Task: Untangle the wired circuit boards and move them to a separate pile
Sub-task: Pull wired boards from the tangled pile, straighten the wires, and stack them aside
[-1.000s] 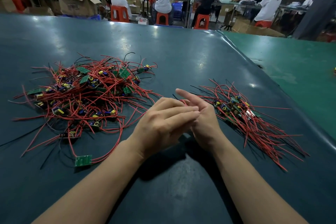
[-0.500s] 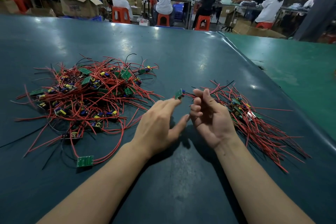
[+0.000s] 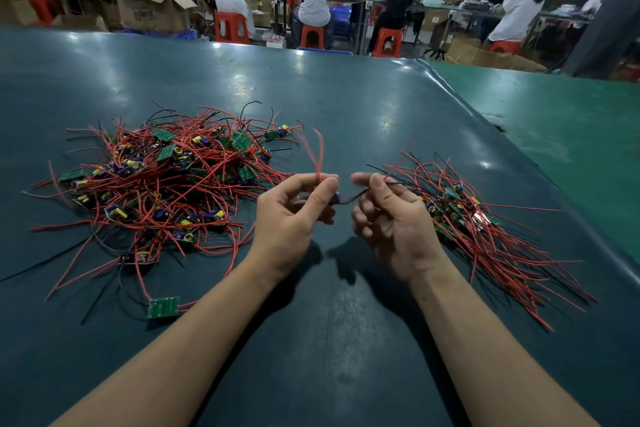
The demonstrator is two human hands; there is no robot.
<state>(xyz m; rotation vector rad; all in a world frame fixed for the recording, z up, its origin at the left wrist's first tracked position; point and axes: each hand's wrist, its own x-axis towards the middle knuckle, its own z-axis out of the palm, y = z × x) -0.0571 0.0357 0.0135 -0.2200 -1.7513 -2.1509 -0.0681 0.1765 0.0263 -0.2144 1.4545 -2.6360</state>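
A tangled heap of green circuit boards with red and black wires [image 3: 162, 180] lies on the left of the dark table [image 3: 311, 340]. A tidier pile of wired boards [image 3: 485, 229] lies on the right. Between them, raised above the table, my left hand [image 3: 294, 218] pinches red wires [image 3: 318, 152] that stick up from its fingertips. My right hand [image 3: 388, 218] pinches black and red wires on the other side. A small dark board part [image 3: 336, 199] hangs between the two hands, mostly hidden by the fingers.
A single green board [image 3: 163, 307] lies at the near edge of the left heap, beside my left forearm. A lighter green table [image 3: 571, 135] adjoins on the right. People sit on red stools at benches behind the table's far edge.
My hands have drawn apart, each now pinching wires of one board stretched between them. The red wires now stand up from my left fingertips. A second ago the hands were together.
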